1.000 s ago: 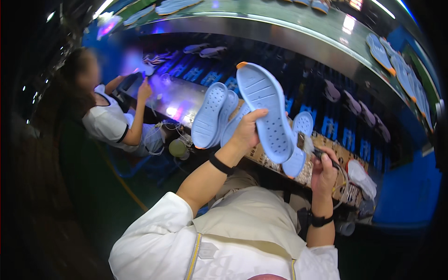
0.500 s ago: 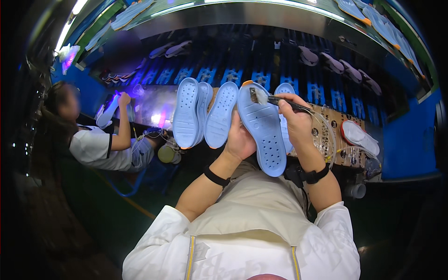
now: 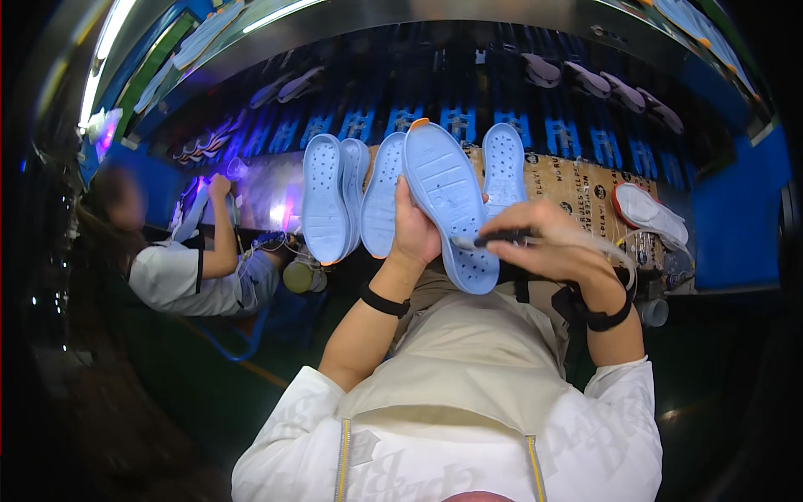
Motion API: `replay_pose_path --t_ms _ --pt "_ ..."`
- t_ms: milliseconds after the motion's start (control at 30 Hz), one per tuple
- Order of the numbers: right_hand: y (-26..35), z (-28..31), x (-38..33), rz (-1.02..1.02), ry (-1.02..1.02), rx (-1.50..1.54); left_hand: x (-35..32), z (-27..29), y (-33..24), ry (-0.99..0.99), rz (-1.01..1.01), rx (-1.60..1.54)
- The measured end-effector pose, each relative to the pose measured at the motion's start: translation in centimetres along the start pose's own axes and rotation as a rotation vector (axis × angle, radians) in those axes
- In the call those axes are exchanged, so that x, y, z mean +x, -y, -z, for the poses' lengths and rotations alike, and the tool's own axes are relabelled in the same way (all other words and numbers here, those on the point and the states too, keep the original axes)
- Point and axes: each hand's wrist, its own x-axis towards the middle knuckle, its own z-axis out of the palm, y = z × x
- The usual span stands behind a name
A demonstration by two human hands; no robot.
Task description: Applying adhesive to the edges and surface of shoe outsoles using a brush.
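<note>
Sole in hand: pale blue shoe sole [image 3: 452, 209] is standing tilted in front of the chest, tread side facing the camera, orange-tipped end pointing up and rounded end pointing down.
Left hand: left hand [image 3: 416, 238] is gripping the sole from its left edge, thumb lying across the tread face near the middle, the other fingers wrapping behind and out of sight; the fingers are clamping on the sole.
Right hand: right hand [image 3: 544, 243] is pinching a thin dark pen-like tool [image 3: 493, 240], fingers curling together around its shaft.
Tool tip: it is touching the lower part of the tread, just beside the left thumb.
Spare soles: three more blue soles [image 3: 351, 197] are fanning out to the left behind the held one, and another [image 3: 503, 163] is showing to its right.
Bench: cardboard-covered bench [image 3: 585, 188] is lying beyond the hands, with a white red-rimmed sole [image 3: 648, 213] resting at its right end.
Neighbour: another person [image 3: 180, 268] is working at the left, one hand [image 3: 219, 186] raised toward a purple-lit surface.
</note>
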Motion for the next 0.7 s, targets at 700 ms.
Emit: replay_pose_path --t_ms 700 --pt "-0.9 -3.1 1.8 0.466 -0.215 0.137 -1.2 -1.7 0.9 -0.243 -0.112 0.041"
